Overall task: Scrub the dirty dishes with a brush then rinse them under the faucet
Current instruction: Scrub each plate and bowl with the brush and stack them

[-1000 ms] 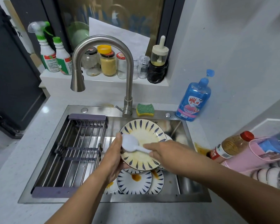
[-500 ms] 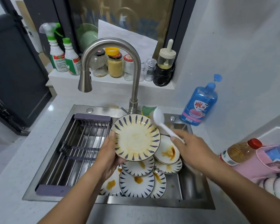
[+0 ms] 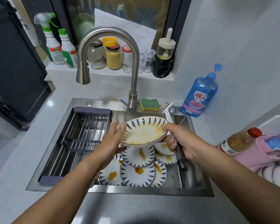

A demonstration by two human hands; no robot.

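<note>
- The right hand (image 3: pixel 181 141) covers the middle of the white plastic dish brush (image 3: pixel 166 105). Only the bristle head shows beyond the plate, and a dark handle end shows below the palm.
- Its fingers are curled round the brush handle under the plate, and its thumb lies on the plate's right rim. How far the fingertips bear the plate cannot be seen.
- The left hand (image 3: pixel 110 143) has straight fingers laid against the plate's left rim; its thumb is out of sight.
- Pink and striped things at the right edge are cut off.
- The round white plate with blue rim dashes (image 3: pixel 144 131) is tilted above the steel sink (image 3: pixel 136 190), smeared yellow-orange across its face.
- It partly covers a pile of matching stained plates (image 3: pixel 137 172) in the basin.
- The curved steel faucet (image 3: pixel 132 62) stands behind, its spout over the metal drying rack (image 3: pixel 81 143).
</note>
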